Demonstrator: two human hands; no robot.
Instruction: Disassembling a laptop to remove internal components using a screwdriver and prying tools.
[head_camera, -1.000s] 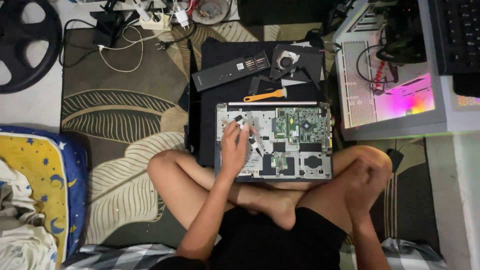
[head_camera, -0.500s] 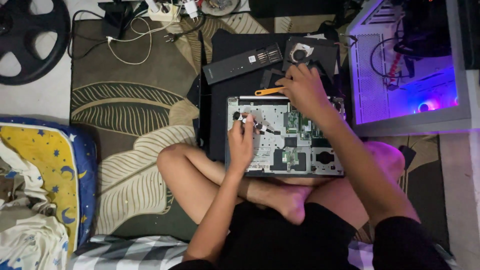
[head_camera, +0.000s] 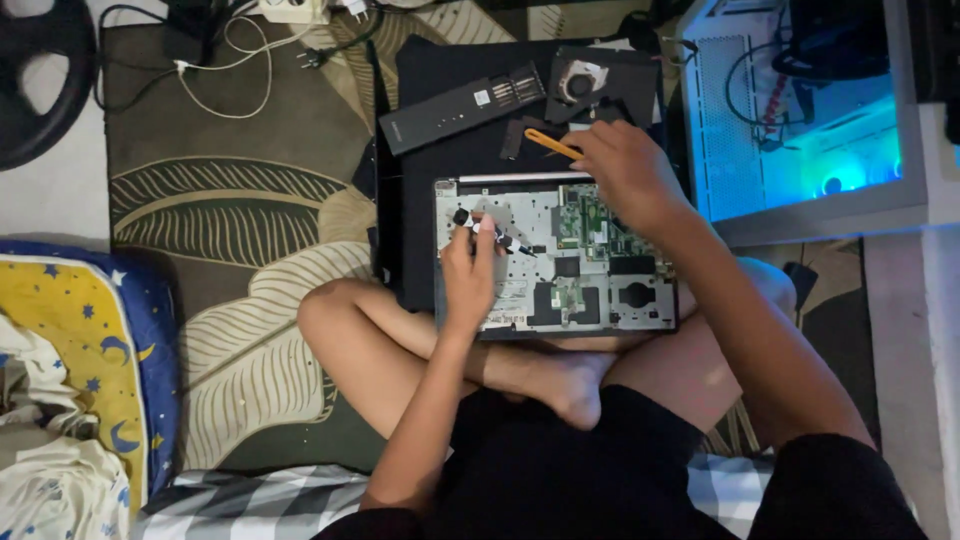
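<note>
The laptop (head_camera: 556, 255) sat opened up, bottom cover off, across the person's crossed legs, with its far edge resting on a black mat (head_camera: 440, 100) spread over the leaf-patterned rug (head_camera: 240, 230). Only the head view to go on here, looking straight down.

The left hand (head_camera: 468, 272) lay over the left part of the bare laptop insides, fingers curled together and pinched on a small dark part (head_camera: 497, 238) near the top-left corner (couldn't make out what the part was, too small). Just beside it was a little round black piece (head_camera: 461, 216) on the grey frame.

The right hand (head_camera: 625, 170) reached past the top edge of the laptop onto the mat, fingers closed on the end of an orange pry tool (head_camera: 550, 143), which stuck out toward the upper left. The green circuit board (head_camera: 590, 222) was right under that wrist.

On the mat beyond the tool lay a long black case of screwdriver bits (head_camera: 462, 106), tilted, and next to it a fan (head_camera: 580, 80) on a dark panel.

Off to the right stood a desktop computer case (head_camera: 790, 130) lit up blue inside. Far left there was a yellow pillow with moons and stars (head_camera: 80, 340), and white cables (head_camera: 240, 70) ran along the top of the rug.
</note>
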